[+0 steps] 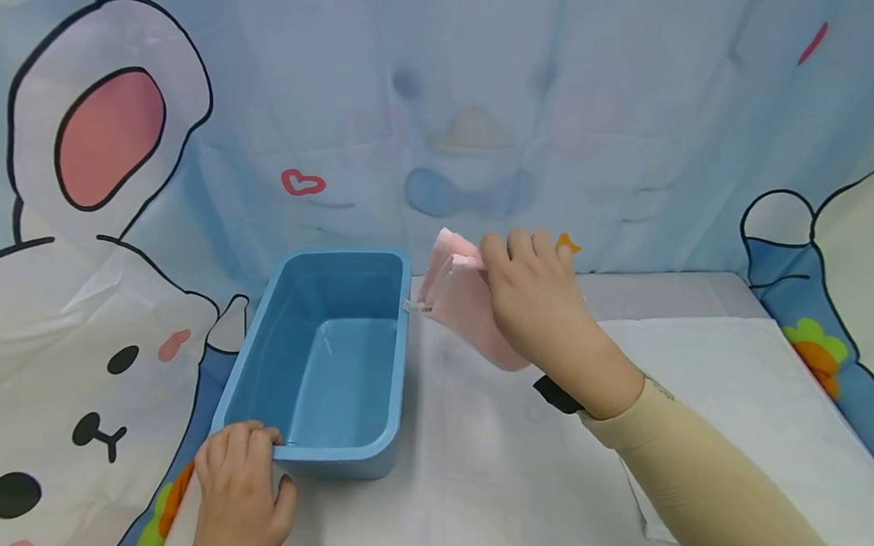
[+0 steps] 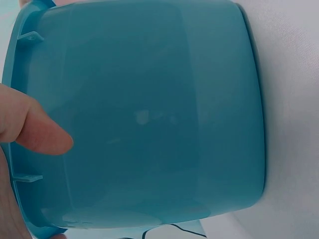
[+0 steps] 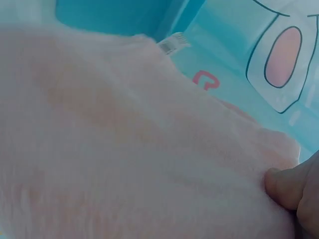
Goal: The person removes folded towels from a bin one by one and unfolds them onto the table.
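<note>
A blue plastic bin stands on the white table covering, its open top up and nothing seen inside. At its near left corner my left hand grips the rim, fingers over the edge. In the left wrist view the thumb lies against the bin's outer wall. Just right of the bin, my right hand holds a folded pink cloth by its upper edge, above the table. A small white tag sticks out from the cloth. The right thumb presses on the cloth, while the fingers behind it are hidden.
A white sheet lies flat on the right part of the table, partly under the right forearm. Behind the table hangs a blue cartoon-printed curtain, close to the bin's far end.
</note>
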The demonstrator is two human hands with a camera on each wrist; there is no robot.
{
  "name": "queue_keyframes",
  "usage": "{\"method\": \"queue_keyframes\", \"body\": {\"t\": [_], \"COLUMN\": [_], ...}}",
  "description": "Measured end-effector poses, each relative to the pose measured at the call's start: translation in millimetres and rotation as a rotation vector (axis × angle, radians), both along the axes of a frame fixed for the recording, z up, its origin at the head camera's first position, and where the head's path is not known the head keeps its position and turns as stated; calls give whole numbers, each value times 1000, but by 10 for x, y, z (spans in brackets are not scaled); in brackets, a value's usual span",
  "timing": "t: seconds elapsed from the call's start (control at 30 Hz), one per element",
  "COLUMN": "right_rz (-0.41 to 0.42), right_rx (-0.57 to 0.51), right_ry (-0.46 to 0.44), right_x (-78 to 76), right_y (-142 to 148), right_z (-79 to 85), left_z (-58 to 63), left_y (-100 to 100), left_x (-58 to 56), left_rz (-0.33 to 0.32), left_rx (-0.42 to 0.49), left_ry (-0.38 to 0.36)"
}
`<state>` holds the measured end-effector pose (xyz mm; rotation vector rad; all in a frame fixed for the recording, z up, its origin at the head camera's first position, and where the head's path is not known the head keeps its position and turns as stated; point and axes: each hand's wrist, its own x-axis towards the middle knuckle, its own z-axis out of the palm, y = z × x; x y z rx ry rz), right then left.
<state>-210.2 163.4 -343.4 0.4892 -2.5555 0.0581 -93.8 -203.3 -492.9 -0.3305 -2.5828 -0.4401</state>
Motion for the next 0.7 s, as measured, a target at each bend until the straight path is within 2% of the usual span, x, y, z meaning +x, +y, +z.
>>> {"method": "queue_keyframes", "body": {"t": [0.27, 0.5, 0.7], "right_rz": [29, 26, 82], "right_rx": [69, 109, 154], "right_ry": [64, -140, -198], "right_x": [247, 528, 763], "right_y": [83, 107, 84], "right_z": [-156, -275, -427], "left_z": [24, 29, 9], "left_y": [13, 0, -2], "left_x": [18, 15, 10], "left_rz": [7, -4, -4], "left_rx": [7, 2, 1], "left_ry": [-18, -12, -13]}}
